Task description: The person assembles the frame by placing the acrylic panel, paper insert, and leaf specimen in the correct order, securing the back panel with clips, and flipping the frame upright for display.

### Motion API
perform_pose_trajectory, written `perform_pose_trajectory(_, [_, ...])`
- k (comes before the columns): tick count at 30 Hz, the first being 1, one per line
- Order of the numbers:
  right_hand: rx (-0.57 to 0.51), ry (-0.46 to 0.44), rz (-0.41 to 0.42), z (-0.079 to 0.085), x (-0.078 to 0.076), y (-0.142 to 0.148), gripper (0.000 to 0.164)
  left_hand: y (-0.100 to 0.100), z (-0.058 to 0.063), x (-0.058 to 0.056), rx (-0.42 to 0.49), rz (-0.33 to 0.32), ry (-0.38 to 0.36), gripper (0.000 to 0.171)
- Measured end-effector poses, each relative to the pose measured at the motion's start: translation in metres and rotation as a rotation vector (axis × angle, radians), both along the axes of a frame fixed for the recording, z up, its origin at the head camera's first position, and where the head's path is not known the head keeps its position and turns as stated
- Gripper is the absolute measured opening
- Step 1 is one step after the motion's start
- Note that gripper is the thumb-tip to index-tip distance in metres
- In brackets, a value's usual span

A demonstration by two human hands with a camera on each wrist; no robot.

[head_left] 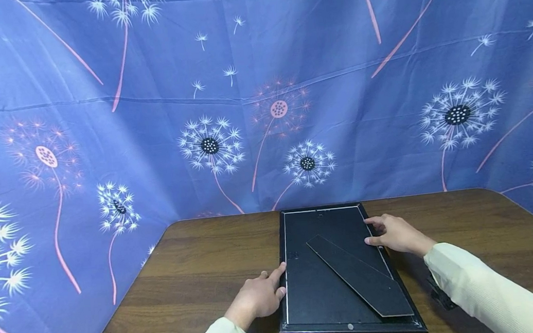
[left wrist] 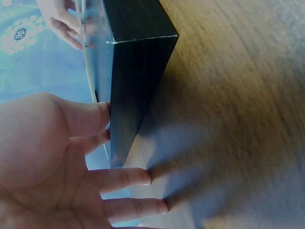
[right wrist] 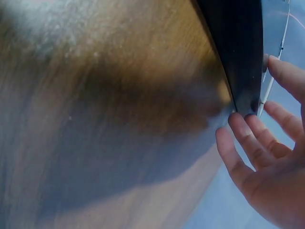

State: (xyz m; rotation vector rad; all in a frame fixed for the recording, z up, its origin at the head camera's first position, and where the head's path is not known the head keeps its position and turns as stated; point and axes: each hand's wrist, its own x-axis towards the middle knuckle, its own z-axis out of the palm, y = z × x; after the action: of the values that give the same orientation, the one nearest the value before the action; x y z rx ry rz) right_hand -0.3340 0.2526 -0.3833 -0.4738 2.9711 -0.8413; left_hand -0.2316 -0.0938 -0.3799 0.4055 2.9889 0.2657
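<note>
A black picture frame (head_left: 321,291) lies face down on the wooden table, its dark backing board and thin pale inner line facing up. Slanting across that back is the flat black easel stand (head_left: 362,277), its wide end near the front right corner. At the left edge, my left hand (head_left: 259,298) touches the frame with thumb and forefinger; its other fingers stretch out toward the tabletop in the left wrist view. My right hand (head_left: 397,235) touches the right edge farther back, fingers extended along the frame's side wall (right wrist: 240,57) in the right wrist view.
The wooden table (head_left: 199,264) ends at the back against a blue dandelion-print cloth (head_left: 153,143), which also hangs at both sides. A small black object (head_left: 441,294) shows under the right sleeve (head_left: 479,286). The frame reaches nearly to the table's back edge.
</note>
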Motion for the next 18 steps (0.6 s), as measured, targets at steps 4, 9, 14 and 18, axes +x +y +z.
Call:
perform_pose_trajectory(4, [-0.018, -0.026, -0.018, 0.0003, 0.0000, -0.0030, 0.061, -0.0002, 0.0005, -0.0002, 0.008, -0.001, -0.011, 0.051])
perform_pose_trajectory(9, [-0.031, -0.028, -0.053, -0.0015, 0.0012, -0.0045, 0.067, -0.0002, -0.0001, -0.0005, 0.012, -0.006, 0.006, 0.051])
perform_pose_trajectory(14, [0.017, -0.024, -0.046, -0.0015, 0.0023, -0.0043, 0.066, -0.0007, 0.0002, -0.0004, 0.017, -0.014, 0.008, 0.051])
perform_pose_trajectory(18, [0.050, -0.020, -0.038, -0.0006, 0.0038, -0.0041, 0.065, -0.0005, 0.0002, -0.0007, 0.020, -0.016, -0.008, 0.052])
